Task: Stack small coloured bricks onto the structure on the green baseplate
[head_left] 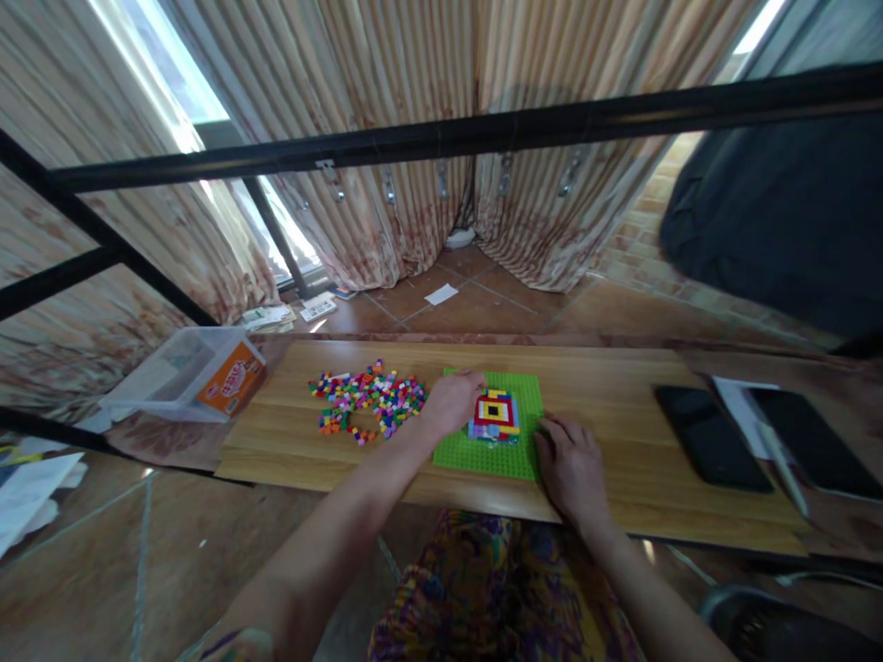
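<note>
A green baseplate [519, 393] lies on the wooden table [621, 405], and a small square build of red, yellow, black and lilac bricks [495, 414] stands on it. My left hand [452, 401] rests over the plate's left part, fingers curled toward the build's left side; what they pinch is hidden. My right hand [571, 464] lies at the plate's near right corner with fingers bent down onto the edge. A heap of loose coloured bricks [369, 397] is spread on the table left of the plate.
Two dark tablets or phones [710, 435] [810, 441] with white paper lie at the table's right end. A clear plastic box with an orange carton [197, 372] stands off the left end. A black metal frame [441, 138] crosses above; curtains hang behind.
</note>
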The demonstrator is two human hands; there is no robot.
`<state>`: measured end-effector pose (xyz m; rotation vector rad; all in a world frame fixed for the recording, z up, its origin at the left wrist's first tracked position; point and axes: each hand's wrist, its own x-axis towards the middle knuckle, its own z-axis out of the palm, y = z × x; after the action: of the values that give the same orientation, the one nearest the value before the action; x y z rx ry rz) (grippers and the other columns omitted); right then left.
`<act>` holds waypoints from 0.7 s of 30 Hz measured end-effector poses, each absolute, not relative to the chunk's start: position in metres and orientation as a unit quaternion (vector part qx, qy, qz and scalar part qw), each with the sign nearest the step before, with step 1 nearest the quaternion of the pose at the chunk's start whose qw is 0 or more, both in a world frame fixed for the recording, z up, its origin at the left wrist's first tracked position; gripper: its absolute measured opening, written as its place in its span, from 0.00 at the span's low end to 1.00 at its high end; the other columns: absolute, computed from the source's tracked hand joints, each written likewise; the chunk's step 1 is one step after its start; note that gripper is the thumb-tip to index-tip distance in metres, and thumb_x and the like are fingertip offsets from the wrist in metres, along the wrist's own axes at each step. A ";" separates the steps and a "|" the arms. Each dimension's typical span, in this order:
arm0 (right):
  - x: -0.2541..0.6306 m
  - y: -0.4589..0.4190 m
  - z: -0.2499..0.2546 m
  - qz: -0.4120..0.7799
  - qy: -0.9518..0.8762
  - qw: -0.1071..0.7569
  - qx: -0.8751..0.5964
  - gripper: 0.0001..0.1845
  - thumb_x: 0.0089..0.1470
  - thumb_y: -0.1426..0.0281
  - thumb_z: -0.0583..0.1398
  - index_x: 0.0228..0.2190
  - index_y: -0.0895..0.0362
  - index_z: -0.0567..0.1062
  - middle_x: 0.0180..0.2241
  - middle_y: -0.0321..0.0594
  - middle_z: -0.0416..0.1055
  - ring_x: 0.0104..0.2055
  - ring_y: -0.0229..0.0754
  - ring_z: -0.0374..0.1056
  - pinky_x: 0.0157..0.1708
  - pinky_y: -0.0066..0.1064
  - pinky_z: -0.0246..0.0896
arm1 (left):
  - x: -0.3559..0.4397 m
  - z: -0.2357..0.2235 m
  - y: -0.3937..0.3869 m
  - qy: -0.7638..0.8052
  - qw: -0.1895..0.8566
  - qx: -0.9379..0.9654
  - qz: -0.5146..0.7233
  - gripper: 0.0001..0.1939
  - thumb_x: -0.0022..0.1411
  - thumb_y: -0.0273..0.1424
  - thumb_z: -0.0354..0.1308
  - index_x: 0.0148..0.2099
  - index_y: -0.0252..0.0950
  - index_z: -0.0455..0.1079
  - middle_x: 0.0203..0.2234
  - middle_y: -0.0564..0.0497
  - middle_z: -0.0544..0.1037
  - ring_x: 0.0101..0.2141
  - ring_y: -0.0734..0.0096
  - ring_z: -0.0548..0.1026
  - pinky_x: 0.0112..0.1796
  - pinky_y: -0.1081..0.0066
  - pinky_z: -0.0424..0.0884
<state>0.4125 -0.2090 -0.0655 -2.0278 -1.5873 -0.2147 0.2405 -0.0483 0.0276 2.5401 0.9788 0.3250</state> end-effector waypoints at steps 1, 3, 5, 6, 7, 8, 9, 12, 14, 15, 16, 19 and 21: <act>0.412 -0.209 -0.065 -0.080 -0.588 0.275 -0.756 0.17 0.63 0.65 0.52 0.46 0.57 0.74 0.47 0.49 0.72 0.46 0.49 0.62 0.46 0.41 0.58 | 0.242 0.028 -0.047 0.345 0.191 0.913 0.106 0.12 0.64 0.24 0.50 0.43 0.38 0.75 0.38 0.49 0.78 0.40 0.67 0.75 0.46 0.69 0.70; 0.411 -0.209 -0.063 -0.080 -0.585 0.274 -0.759 0.17 0.63 0.65 0.51 0.46 0.57 0.74 0.47 0.48 0.72 0.46 0.49 0.62 0.45 0.41 0.58 | 0.243 0.030 -0.045 0.334 0.182 0.920 0.091 0.11 0.64 0.25 0.50 0.41 0.37 0.75 0.38 0.49 0.78 0.38 0.67 0.75 0.44 0.68 0.70; 0.410 -0.209 -0.062 -0.080 -0.583 0.276 -0.760 0.17 0.63 0.65 0.51 0.46 0.57 0.74 0.47 0.49 0.72 0.46 0.49 0.62 0.45 0.41 0.58 | 0.244 0.031 -0.044 0.328 0.180 0.923 0.085 0.11 0.64 0.25 0.51 0.39 0.37 0.75 0.37 0.48 0.78 0.37 0.67 0.75 0.43 0.68 0.70; 0.409 -0.209 -0.062 -0.079 -0.583 0.278 -0.760 0.17 0.64 0.65 0.51 0.46 0.57 0.74 0.47 0.49 0.72 0.46 0.49 0.62 0.45 0.41 0.58 | 0.245 0.031 -0.043 0.327 0.180 0.924 0.085 0.11 0.64 0.25 0.51 0.39 0.38 0.75 0.37 0.48 0.78 0.37 0.67 0.75 0.43 0.68 0.70; 0.409 -0.209 -0.062 -0.079 -0.583 0.280 -0.759 0.17 0.64 0.65 0.50 0.46 0.57 0.74 0.47 0.49 0.72 0.46 0.50 0.62 0.45 0.41 0.58 | 0.245 0.031 -0.043 0.327 0.179 0.924 0.086 0.11 0.64 0.25 0.51 0.38 0.38 0.75 0.36 0.49 0.77 0.37 0.67 0.75 0.43 0.68 0.69; 0.409 -0.209 -0.061 -0.079 -0.583 0.282 -0.758 0.17 0.64 0.64 0.50 0.46 0.57 0.74 0.47 0.49 0.72 0.46 0.50 0.62 0.45 0.42 0.58 | 0.245 0.031 -0.043 0.326 0.179 0.924 0.087 0.11 0.63 0.24 0.51 0.38 0.38 0.75 0.36 0.49 0.77 0.37 0.67 0.75 0.43 0.69 0.69; 0.409 -0.209 -0.061 -0.079 -0.583 0.283 -0.757 0.17 0.64 0.64 0.50 0.46 0.57 0.74 0.47 0.49 0.72 0.46 0.50 0.62 0.45 0.42 0.58 | 0.244 0.031 -0.043 0.325 0.179 0.924 0.087 0.12 0.63 0.24 0.51 0.38 0.38 0.76 0.36 0.49 0.77 0.36 0.67 0.75 0.43 0.69 0.69; 0.409 -0.209 -0.062 -0.080 -0.583 0.282 -0.758 0.17 0.64 0.64 0.50 0.47 0.56 0.74 0.47 0.49 0.72 0.47 0.50 0.63 0.45 0.42 0.58 | 0.244 0.028 -0.042 0.320 0.173 0.927 0.086 0.12 0.64 0.25 0.50 0.39 0.38 0.76 0.36 0.49 0.77 0.36 0.67 0.74 0.43 0.69 0.69; 0.410 -0.209 -0.062 -0.080 -0.584 0.278 -0.759 0.17 0.64 0.65 0.50 0.47 0.56 0.74 0.47 0.49 0.72 0.47 0.50 0.63 0.45 0.42 0.58 | 0.245 0.026 -0.042 0.314 0.162 0.931 0.089 0.13 0.65 0.26 0.49 0.39 0.38 0.76 0.36 0.49 0.77 0.37 0.67 0.74 0.43 0.68 0.69; 0.410 -0.209 -0.062 -0.080 -0.584 0.276 -0.759 0.17 0.63 0.65 0.51 0.46 0.57 0.74 0.47 0.49 0.72 0.47 0.50 0.63 0.45 0.42 0.58 | 0.245 0.025 -0.042 0.313 0.157 0.932 0.091 0.12 0.65 0.26 0.50 0.39 0.38 0.76 0.36 0.49 0.77 0.37 0.66 0.74 0.43 0.68 0.69; 0.410 -0.208 -0.063 -0.079 -0.584 0.274 -0.760 0.17 0.63 0.65 0.51 0.46 0.57 0.74 0.47 0.49 0.72 0.47 0.50 0.63 0.45 0.42 0.59 | 0.245 0.023 -0.042 0.313 0.154 0.932 0.093 0.12 0.65 0.26 0.50 0.39 0.38 0.76 0.36 0.49 0.77 0.37 0.66 0.74 0.43 0.68 0.69; 0.410 -0.208 -0.063 -0.078 -0.584 0.276 -0.760 0.17 0.63 0.64 0.51 0.46 0.57 0.74 0.48 0.49 0.72 0.47 0.50 0.63 0.46 0.42 0.59 | 0.245 0.020 -0.042 0.324 0.162 0.926 0.104 0.12 0.65 0.27 0.50 0.38 0.39 0.76 0.36 0.49 0.77 0.37 0.67 0.74 0.42 0.69 0.69; 0.410 -0.208 -0.063 -0.077 -0.583 0.280 -0.759 0.17 0.63 0.65 0.51 0.46 0.56 0.74 0.48 0.49 0.72 0.47 0.50 0.63 0.46 0.43 0.59 | 0.244 0.020 -0.043 0.332 0.174 0.920 0.114 0.13 0.65 0.27 0.50 0.37 0.39 0.77 0.35 0.50 0.77 0.37 0.68 0.74 0.43 0.69 0.69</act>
<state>0.4097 -0.2083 -0.0631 -2.0341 -1.5631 -0.2059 0.2444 -0.0426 0.0198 2.6089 0.9401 0.3245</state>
